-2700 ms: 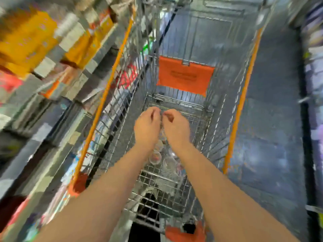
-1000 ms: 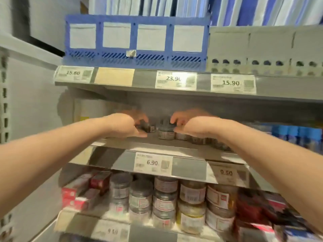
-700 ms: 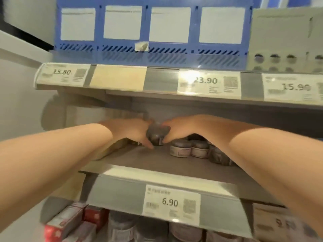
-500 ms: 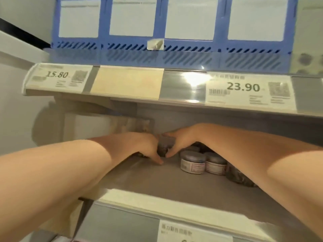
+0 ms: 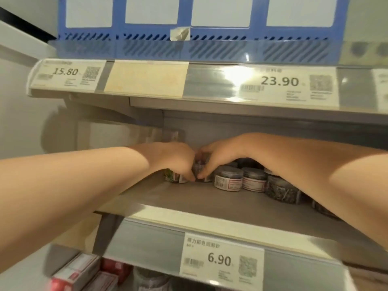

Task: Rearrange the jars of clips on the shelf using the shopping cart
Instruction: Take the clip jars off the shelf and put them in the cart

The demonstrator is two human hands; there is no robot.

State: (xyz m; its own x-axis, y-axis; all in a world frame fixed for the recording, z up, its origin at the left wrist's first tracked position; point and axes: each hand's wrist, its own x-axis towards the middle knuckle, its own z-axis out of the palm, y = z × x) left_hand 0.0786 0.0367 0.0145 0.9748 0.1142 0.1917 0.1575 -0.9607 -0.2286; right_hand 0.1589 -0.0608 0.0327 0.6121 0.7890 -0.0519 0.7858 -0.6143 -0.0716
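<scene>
Dim warm light, glare on the price rail (image 5: pixel 235 80), soft motion blur, wide-angle bending at edges

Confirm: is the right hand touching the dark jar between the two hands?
Touching. The head view shows the right hand curling its fingers onto the dark jar with no gap, and the left hand against its other side.

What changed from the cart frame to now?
The left hand and right hand left the cart and reached deep onto the shelf, gripping one jar between them near the back. The labelled jars to its right stayed put.
</scene>
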